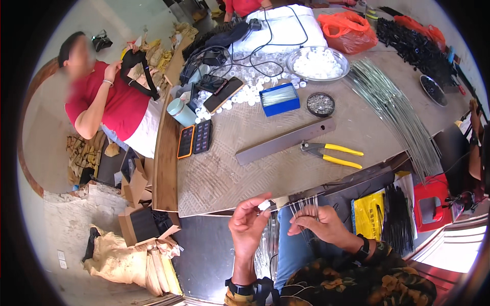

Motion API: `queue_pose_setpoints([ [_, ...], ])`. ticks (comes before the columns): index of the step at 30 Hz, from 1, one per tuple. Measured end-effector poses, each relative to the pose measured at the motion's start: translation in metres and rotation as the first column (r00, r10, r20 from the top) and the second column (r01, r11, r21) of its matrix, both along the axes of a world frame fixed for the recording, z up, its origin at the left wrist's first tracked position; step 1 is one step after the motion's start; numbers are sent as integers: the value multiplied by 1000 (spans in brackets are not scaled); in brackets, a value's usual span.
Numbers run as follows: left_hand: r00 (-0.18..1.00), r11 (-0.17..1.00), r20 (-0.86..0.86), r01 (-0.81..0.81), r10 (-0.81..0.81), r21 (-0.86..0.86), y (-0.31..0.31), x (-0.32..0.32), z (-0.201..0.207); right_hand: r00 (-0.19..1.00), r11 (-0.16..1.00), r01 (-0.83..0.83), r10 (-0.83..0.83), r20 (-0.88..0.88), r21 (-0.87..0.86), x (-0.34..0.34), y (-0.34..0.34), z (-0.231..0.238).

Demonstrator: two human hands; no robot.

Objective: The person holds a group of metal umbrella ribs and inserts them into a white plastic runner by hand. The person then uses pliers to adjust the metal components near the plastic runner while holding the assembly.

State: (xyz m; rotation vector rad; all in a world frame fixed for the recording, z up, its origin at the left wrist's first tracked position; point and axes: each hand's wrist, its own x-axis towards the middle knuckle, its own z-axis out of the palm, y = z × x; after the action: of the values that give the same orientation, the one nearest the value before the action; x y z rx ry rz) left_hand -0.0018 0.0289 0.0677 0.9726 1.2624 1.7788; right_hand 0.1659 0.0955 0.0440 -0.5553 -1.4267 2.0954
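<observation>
Just off the table's near edge, my left hand pinches a small white plastic piece between thumb and fingertips. To its right, my right hand is closed round several thin metal wires that stick out above and below the fingers. One thin wire seems to run between the two hands, close to the white piece; whether it passes through the piece I cannot tell. More thin wires hang below, by my leg. On the table ahead lie pliers with yellow handles and a flat metal bar.
A blue box of thin pins, a round tin and a bowl of white pieces stand farther back. Long metal rods cross the table's right side. A red stool stands right. Another person holds a black strap at left.
</observation>
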Motion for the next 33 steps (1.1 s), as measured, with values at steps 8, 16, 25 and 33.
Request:
queue_pose_setpoints([
  [8, 931, 992, -343, -109, 124, 64, -6, 22, 5, 995, 994, -92, 95, -33, 63, 0, -19, 4],
  [16, 908, 992, -399, -106, 127, 75, 1, 18, 9, 995, 993, -99, 100, -4, 69, -6, -10, 3],
  [25, 856, 995, -509, -55, 92, 87, 9, 12, 11, 996, 996, -65, 69, -56, 68, -12, -7, -4],
  [33, 849, 994, -519, -63, 98, 84, 5, 6, 5, 994, 993, -110, 111, -23, 54, -12, -5, -5],
])
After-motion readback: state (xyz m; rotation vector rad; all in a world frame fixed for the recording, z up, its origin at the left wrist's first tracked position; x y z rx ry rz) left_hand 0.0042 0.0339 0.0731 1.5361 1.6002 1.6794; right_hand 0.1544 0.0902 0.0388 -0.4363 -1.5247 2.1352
